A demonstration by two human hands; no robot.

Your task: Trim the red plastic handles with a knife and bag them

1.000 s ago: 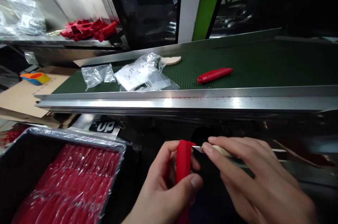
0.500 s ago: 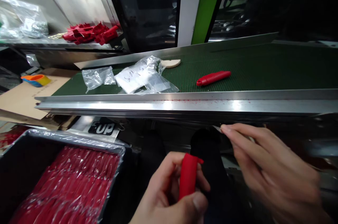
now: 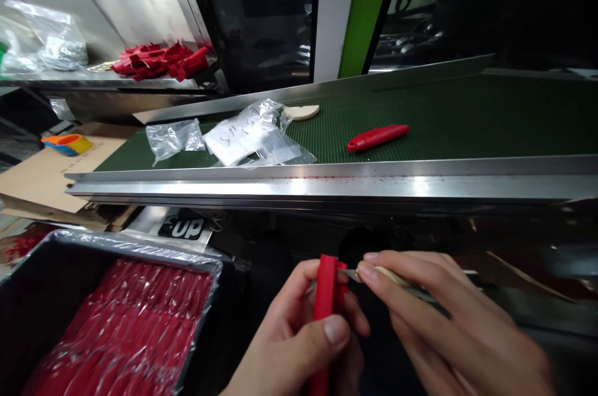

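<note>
My left hand [image 3: 299, 334] is closed around a long red plastic part [image 3: 326, 296], held tilted upright with its far end showing above the fingers. In my right hand [image 3: 443, 315] is a small knife [image 3: 395, 276] with a pale handle, gripped between thumb and fingers. The tip of its blade meets the right side of the red part near the top. My palm covers the lower part of the red piece. Beyond my hands, another red plastic part [image 3: 378, 137] lies on the green conveyor belt [image 3: 448, 116].
Clear plastic bags [image 3: 252, 134] and a pale curved piece [image 3: 301, 112] lie on the belt. A metal rail [image 3: 224, 187] runs along its near edge. At lower left stands a lined bin [image 3: 219, 271] of wrapped red parts. More red pieces [image 3: 159, 60] sit on a shelf.
My right hand has moved left, bringing the knife blade to the red part. My left hand has turned the part, so a different side now shows.
</note>
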